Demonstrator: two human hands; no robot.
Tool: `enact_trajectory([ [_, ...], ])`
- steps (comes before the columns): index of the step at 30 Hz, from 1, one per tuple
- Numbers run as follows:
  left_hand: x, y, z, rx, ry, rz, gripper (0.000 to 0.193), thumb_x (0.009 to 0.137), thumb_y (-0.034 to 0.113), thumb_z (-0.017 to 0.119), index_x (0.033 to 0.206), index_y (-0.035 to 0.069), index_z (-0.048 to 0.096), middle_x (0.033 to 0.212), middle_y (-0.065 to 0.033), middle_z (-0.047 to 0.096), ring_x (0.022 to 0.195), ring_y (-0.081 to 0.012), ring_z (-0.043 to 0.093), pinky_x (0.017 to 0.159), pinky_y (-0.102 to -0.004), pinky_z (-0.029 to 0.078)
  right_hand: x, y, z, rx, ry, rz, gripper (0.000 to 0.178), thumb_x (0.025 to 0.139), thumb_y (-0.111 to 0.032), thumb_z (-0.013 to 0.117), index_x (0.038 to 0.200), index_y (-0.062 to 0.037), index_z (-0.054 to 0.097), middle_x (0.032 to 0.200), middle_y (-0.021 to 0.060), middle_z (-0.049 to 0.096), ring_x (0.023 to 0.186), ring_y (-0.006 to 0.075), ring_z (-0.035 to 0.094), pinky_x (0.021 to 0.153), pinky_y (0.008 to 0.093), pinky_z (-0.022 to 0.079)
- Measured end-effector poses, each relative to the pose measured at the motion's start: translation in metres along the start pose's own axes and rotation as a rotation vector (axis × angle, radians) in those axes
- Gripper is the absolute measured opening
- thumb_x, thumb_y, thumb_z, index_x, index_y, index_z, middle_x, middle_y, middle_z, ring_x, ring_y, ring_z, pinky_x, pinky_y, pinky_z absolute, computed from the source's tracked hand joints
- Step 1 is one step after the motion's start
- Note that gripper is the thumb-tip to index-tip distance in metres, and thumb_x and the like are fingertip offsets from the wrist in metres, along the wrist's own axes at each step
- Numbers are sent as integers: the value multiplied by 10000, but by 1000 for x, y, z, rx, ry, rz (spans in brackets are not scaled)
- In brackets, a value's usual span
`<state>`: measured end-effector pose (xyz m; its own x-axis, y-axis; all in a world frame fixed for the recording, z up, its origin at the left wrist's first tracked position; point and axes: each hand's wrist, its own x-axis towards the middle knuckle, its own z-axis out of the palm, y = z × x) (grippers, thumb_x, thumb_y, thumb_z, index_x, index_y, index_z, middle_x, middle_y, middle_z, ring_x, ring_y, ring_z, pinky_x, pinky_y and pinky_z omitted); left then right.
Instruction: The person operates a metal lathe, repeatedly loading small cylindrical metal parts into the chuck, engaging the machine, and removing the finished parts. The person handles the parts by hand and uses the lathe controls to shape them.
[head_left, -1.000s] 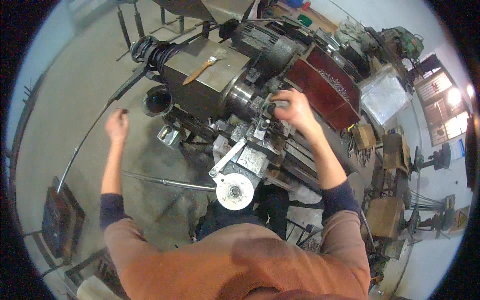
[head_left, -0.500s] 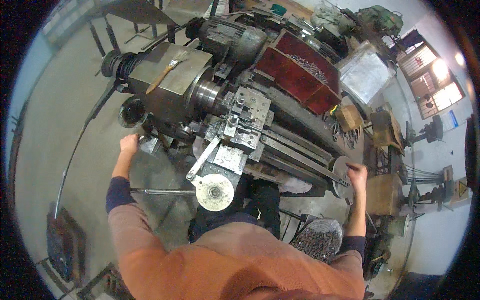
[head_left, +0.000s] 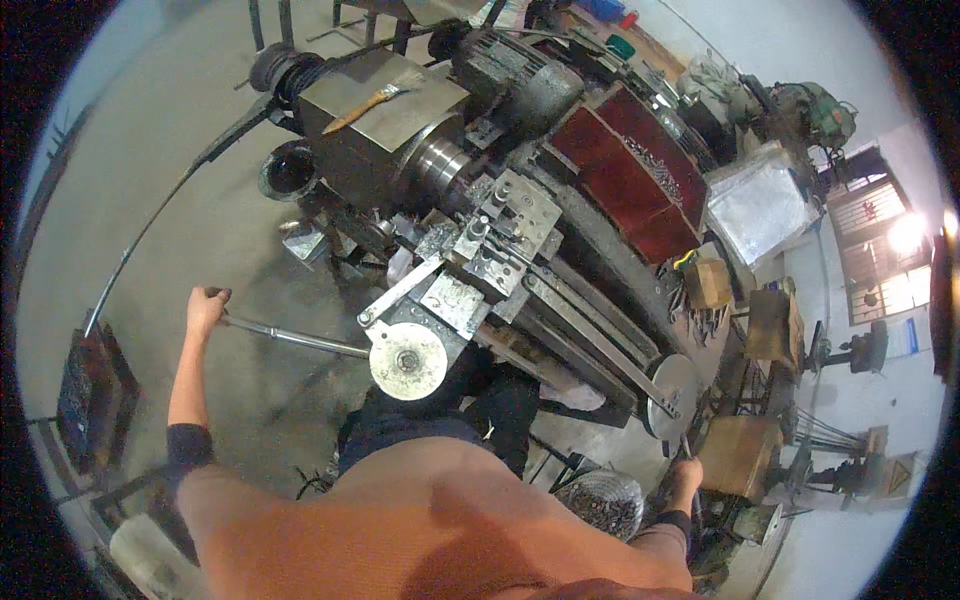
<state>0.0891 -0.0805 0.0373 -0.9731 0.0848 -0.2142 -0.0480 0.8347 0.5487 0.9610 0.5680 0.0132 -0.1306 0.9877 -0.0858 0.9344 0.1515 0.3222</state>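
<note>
A small metal lathe (head_left: 520, 215) with a long bed runs from upper left to lower right in front of me. At the left, my left hand (head_left: 207, 308) is curled at the free end of a metal lever (head_left: 300, 338) that reaches to a pale round disc (head_left: 408, 362). A link bar (head_left: 405, 290) joins this disc to the tool slide. At the lower right, my right hand (head_left: 687, 474) is closed around a thin handle below a grey handwheel (head_left: 672, 395). Its fingertips are partly hidden.
On the headstock lies a wooden-handled brush (head_left: 362, 108). Behind the bed stands a red tray (head_left: 625, 180) holding small metal parts. A basket of small parts (head_left: 600, 502) is near my right forearm. Cardboard boxes (head_left: 740, 455) stand at the right.
My left hand has moved from beside the machine out to the lever's end. My right hand has gone from the handwheel's right rim down to below it. The view has tilted.
</note>
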Motion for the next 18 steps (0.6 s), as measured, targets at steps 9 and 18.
enact_trajectory([
  [9, 7, 36, 19, -482, 164, -7, 241, 748, 148, 574, 856, -64, 615, 576, -109, 594, 496, -161, 583, 491, -261, 446, -158, -109, -74, 234, -14, 456, 308, 654, -277, 562, 871, -72, 636, 861, 197, 622, 851, 356, 592, 737, 431, 466],
  [18, 17, 54, 22, -453, 253, 65, 263, 763, 122, 554, 935, -75, 589, 609, -117, 603, 508, -157, 582, 511, -258, 462, -172, -126, -70, 366, 44, 447, 346, 630, -269, 561, 878, -37, 623, 871, 221, 608, 846, 386, 573, 748, 437, 450],
])
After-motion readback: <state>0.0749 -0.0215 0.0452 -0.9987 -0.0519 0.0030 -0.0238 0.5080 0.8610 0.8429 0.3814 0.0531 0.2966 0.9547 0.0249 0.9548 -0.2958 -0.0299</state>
